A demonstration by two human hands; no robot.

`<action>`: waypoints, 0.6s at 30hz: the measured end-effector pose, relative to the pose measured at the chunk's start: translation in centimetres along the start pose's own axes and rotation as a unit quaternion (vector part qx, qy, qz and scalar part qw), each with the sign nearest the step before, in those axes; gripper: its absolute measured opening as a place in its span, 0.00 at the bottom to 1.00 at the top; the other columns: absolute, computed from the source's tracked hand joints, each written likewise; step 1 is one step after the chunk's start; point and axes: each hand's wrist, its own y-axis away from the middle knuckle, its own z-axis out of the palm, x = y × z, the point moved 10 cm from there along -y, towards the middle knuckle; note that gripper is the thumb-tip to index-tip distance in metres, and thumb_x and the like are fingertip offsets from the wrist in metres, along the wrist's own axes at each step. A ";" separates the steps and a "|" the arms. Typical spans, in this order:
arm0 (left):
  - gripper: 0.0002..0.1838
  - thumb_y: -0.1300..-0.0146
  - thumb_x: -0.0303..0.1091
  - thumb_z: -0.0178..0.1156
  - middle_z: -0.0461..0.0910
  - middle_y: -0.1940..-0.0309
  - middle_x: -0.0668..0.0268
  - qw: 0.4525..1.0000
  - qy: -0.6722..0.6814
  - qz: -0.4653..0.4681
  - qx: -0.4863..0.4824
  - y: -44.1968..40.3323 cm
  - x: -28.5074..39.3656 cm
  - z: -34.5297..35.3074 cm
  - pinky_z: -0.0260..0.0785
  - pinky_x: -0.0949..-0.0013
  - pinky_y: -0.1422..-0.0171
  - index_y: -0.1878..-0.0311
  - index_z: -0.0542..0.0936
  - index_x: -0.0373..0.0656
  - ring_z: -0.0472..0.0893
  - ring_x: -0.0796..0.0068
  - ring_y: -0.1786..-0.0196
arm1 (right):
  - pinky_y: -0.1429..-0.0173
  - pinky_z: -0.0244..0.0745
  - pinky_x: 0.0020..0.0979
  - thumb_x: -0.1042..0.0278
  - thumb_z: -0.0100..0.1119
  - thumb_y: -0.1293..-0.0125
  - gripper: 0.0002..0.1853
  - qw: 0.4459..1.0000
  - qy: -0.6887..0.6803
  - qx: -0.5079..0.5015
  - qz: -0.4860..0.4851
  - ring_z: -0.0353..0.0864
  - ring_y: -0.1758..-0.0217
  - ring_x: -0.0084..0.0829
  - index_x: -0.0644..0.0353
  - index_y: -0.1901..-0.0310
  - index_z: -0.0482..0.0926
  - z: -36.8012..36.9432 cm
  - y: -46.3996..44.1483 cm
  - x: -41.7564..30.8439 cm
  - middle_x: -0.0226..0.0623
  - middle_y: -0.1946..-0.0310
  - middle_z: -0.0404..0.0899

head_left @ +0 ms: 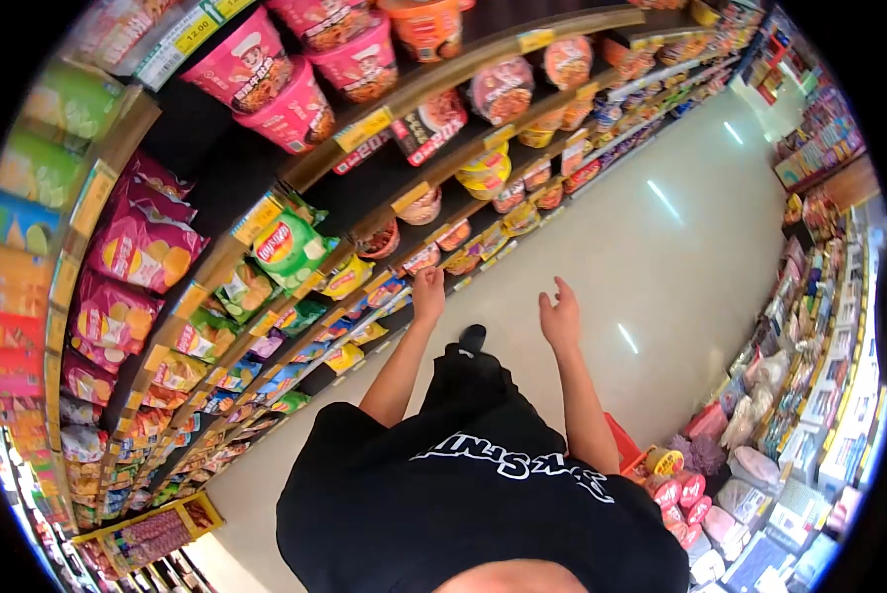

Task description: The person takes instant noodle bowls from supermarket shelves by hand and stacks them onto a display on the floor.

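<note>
Out in front of my body, my left hand [428, 295] is raised near the lower shelves of bowl noodles [422, 259], its fingers curled; whether anything is between them is too small to tell. My right hand [560, 314] hangs over the pale floor [621, 257] with fingers apart and nothing in it. Green chip bags [287, 247] and yellow chip bags [345, 278] stand on the shelves left of my left hand. Beside my right elbow is a red basket [623, 445], partly hidden by my arm.
Pink noodle tubs [241, 64] fill the upper left shelf, with purple chip bags [147, 247] below. Shelves with packaged goods [809, 306] line the right side. Red-lidded packs [678, 494] lie at the lower right. The aisle runs between the shelves toward the upper right.
</note>
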 end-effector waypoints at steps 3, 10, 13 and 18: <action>0.16 0.31 0.41 0.54 0.81 0.71 0.62 0.993 0.068 -0.092 -0.001 -5.4 -5.9 -1.4 0.70 0.71 0.60 0.60 0.77 0.35 0.79 0.74 0.67 | 0.44 0.74 0.41 0.65 0.59 0.40 0.26 0.994 0.008 -0.102 -0.030 0.78 0.47 0.47 0.63 0.39 0.70 10.1 -3.2 -4.1 0.52 0.44 0.74; 0.15 0.31 0.45 0.55 0.76 0.70 0.70 0.900 0.235 -0.364 0.044 -9.7 -13.7 -4.4 0.71 0.77 0.68 0.55 0.73 0.43 0.75 0.79 0.72 | 0.45 0.74 0.43 0.68 0.58 0.42 0.25 0.964 -0.040 -0.236 -0.114 0.78 0.49 0.53 0.65 0.42 0.72 26.6 -7.4 -12.6 0.57 0.51 0.77; 0.26 0.32 0.54 0.53 0.75 0.62 0.64 0.843 0.297 -0.443 0.075 -10.4 -17.1 -4.5 0.77 0.72 0.66 0.49 0.70 0.37 0.76 0.75 0.67 | 0.47 0.75 0.45 0.67 0.58 0.43 0.23 0.949 -0.003 -0.315 -0.032 0.80 0.51 0.52 0.64 0.45 0.73 31.5 -8.5 -12.7 0.58 0.57 0.79; 0.22 0.33 0.56 0.54 0.76 0.75 0.69 0.832 0.326 -0.443 0.076 -12.7 -20.2 -5.3 0.77 0.73 0.68 0.60 0.76 0.44 0.78 0.75 0.71 | 0.51 0.76 0.45 0.62 0.59 0.43 0.23 0.951 -0.022 -0.308 -0.011 0.81 0.54 0.53 0.62 0.47 0.73 36.9 -9.7 -12.0 0.57 0.63 0.81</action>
